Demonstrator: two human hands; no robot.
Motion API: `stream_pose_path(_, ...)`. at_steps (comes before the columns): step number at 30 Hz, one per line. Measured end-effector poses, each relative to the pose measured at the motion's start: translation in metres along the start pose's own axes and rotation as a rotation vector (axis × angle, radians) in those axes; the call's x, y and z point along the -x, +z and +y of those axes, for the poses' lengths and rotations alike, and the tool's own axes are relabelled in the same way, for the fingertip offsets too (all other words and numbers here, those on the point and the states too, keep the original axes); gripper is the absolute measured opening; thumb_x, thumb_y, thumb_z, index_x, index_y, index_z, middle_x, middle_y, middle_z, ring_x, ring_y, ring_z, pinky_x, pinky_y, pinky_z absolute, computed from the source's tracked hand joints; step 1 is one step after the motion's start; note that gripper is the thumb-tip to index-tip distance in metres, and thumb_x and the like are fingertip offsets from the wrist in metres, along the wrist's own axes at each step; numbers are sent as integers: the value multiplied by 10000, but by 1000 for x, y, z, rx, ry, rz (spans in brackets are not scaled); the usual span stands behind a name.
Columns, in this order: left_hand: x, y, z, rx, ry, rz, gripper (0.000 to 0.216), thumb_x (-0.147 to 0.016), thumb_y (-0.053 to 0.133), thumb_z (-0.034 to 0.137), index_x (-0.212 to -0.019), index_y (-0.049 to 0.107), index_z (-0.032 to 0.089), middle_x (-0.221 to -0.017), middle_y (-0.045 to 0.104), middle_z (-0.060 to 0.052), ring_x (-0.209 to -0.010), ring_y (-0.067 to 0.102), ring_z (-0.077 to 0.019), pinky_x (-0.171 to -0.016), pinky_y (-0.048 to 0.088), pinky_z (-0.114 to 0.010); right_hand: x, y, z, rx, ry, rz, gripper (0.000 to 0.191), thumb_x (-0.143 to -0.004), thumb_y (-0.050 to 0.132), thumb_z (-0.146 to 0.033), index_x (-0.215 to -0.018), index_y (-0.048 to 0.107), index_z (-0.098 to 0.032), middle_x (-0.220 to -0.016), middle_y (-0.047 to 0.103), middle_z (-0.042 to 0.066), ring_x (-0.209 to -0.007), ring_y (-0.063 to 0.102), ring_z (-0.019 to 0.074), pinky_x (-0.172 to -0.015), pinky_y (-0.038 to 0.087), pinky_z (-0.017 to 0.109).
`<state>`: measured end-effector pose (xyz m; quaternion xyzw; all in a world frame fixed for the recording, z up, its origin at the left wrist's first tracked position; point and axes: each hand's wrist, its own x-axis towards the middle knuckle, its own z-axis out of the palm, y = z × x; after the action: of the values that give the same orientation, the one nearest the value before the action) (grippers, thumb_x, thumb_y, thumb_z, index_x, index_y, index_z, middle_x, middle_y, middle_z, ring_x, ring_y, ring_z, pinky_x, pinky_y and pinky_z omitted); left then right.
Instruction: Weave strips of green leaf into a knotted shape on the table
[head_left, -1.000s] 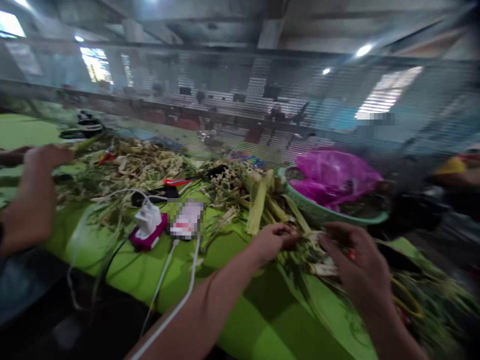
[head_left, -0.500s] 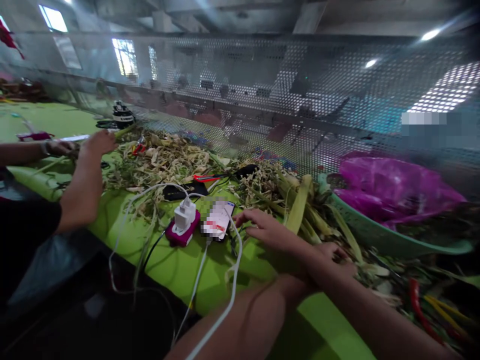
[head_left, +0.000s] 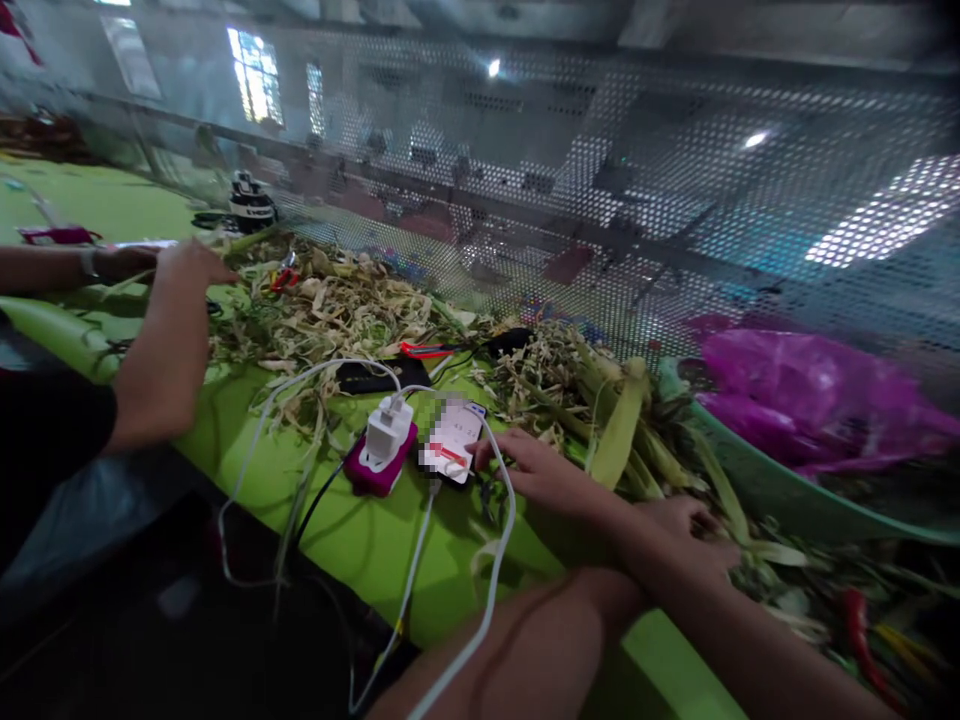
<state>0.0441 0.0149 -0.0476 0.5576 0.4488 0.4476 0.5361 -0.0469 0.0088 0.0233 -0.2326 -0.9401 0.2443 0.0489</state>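
My right hand reaches left across my body, fingers stretched flat, fingertips touching the edge of a phone lying on the green table. My left hand lies behind my right forearm among green stalks; the forearm hides most of its fingers. A white charger sits in a pink power block beside the phone, with white cables trailing toward me.
A co-worker's arm reaches over dry husks at left. A green basin holding a purple plastic bag stands at right. Red-handled cutters lie near the perforated metal screen. Red chilies lie at far right.
My right hand left the stalks and crossed over to the phone, settling on its edge. My left hand stayed by the stalks. The view swung left and steadied.
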Motion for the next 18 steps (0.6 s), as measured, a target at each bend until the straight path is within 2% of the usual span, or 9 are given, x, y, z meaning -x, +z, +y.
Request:
stream_pose_path(4,4,-4,7,65,-24,18,173,-589,685,293,-759,658,297,-663,596,-49,-641,525,-220,-652,388,-335,5,-3,2,-66,30,50,278,-712,478,-46,-895,639,-179,-1028,679,78,-1044,554,241,-898,429,386)
stream_pose_path(8,4,-7,17,164,-46,31,148,-608,674,240,-669,541,260,-619,513,-12,-674,514,-212,-719,412,-326,29,-18,1,-221,67,274,241,-747,485,-93,-919,615,-200,-1150,658,70,-1099,562,241,-943,413,411)
stream_pose_path(10,3,-7,19,172,-42,35,164,-631,664,248,-668,504,248,-631,491,-6,-681,506,-208,-729,411,-328,40,-25,-2,-234,106,369,196,-782,500,-142,-923,621,-205,-1115,666,69,-1061,583,235,-920,425,400)
stream_pose_path(13,4,-7,18,176,-9,34,163,-636,657,232,-697,506,246,-667,510,-7,-681,502,-199,-729,398,-329,41,-24,-9,-128,124,321,184,-798,538,-181,-935,659,-202,-970,685,58,-926,604,215,-830,440,353)
stream_pose_path(18,12,-11,13,113,39,112,168,-637,670,325,-749,569,251,-695,536,-42,-678,476,-211,-700,353,-363,15,0,-15,177,26,172,130,-771,651,-236,-886,669,-179,-819,663,53,-805,556,200,-744,386,306)
